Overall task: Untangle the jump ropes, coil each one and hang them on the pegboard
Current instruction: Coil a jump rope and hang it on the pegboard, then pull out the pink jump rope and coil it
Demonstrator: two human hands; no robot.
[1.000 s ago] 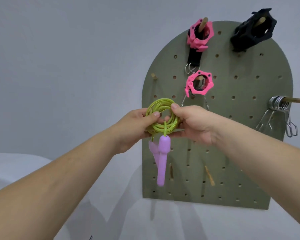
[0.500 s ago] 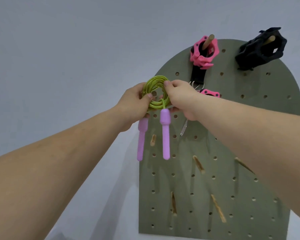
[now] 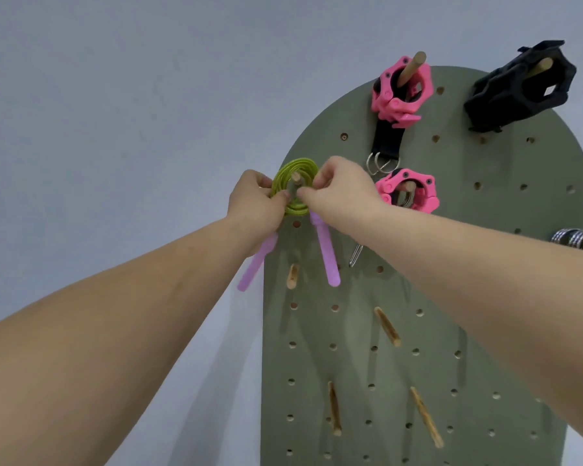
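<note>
Left hand (image 3: pixel 253 200) pinches the left edge of the green jump rope (image 3: pixel 297 166) coil, fingers curled on it. Right hand (image 3: pixel 337 193) pinches the right edge the same way.

Head view (only one): the coil sits at the upper left of the pegboard (image 3: pixel 468 280) w/ a wooden peg (image 3: pixel 296 178) poking through its centre, so the rope looks threaded on but not yet let go. Purple handles (image 3: pixel 327 257) dangle below, one past the board's left edge, one over the board.

Risks, my read:
- Nothing ties the loops, so on release they may spring apart & some may slip off the peg tip.
- Can't tell how far back on the peg the coil sits. If it's near the tip, the handles' weight could drag it off.
- Swinging handles could tug a loop loose & tangle it.

Around:
- Pink collar (image 3: pixel 401 89) on a peg up top, black strap (image 3: pixel 386 139) w/ metal rings under it.
- 2nd pink collar (image 3: pixel 408 191) just right of the right hand, so a tight spot when pulling away.
- Black collar (image 3: pixel 522 89) top right, metal clips (image 3: pixel 572 237) at the right edge.
- Bare peg (image 3: pixel 292 275) just below the coil, between the handles; one could snag on it.
- More bare pegs lower down.
</note>
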